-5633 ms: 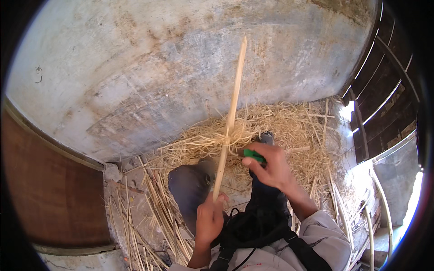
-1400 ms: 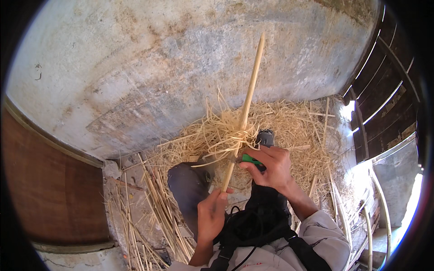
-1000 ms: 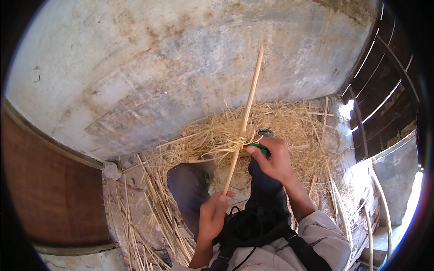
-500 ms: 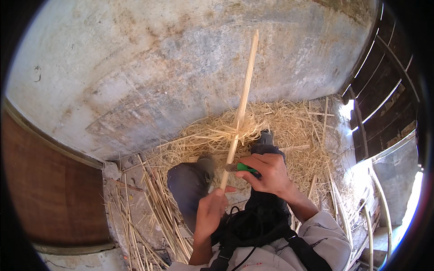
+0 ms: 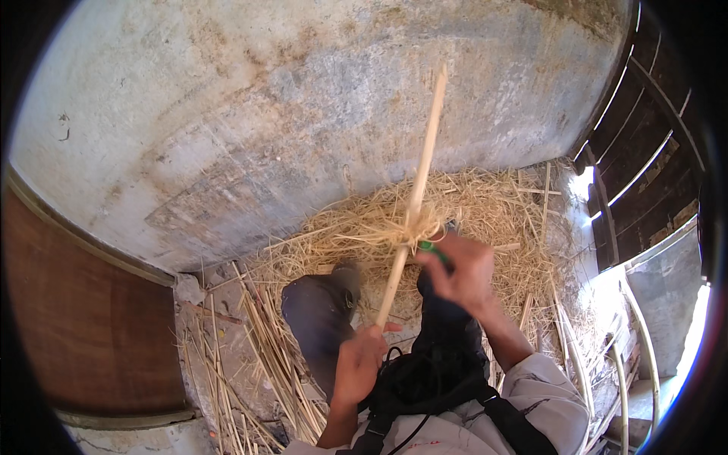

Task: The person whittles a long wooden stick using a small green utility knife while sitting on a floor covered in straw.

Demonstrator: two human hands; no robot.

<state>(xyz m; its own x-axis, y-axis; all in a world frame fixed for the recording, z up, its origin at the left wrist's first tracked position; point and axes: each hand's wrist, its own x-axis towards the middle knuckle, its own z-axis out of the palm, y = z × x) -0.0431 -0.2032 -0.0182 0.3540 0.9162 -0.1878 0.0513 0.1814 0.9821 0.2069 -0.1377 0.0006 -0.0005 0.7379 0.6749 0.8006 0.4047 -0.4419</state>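
A long pale strip of wood or bamboo [image 5: 428, 155] slants up and away from me, its far end in front of the wall. My left hand [image 5: 360, 360] is closed round its near end. Partway along the strip, my right hand [image 5: 461, 274] grips a green-handled knife [image 5: 427, 246], held against or very close to the strip. The blade is hidden and the hand is slightly blurred. Thin curled shavings [image 5: 409, 230] bunch around the strip just beyond the knife. Below it are my dark-trousered legs, bent at the knees.
A thick heap of straw-coloured shavings [image 5: 485, 205] lies along the foot of the stained wall [image 5: 303, 114]. Several thin split strips [image 5: 277, 349] are piled at the left. A brown panel [image 5: 91, 311] stands at far left; dark slatted boards [image 5: 644, 136] rise at right.
My right hand and the knife have moved up along the strip, away from my left hand, to the curled shavings. The strip's far end has shifted slightly right and down.
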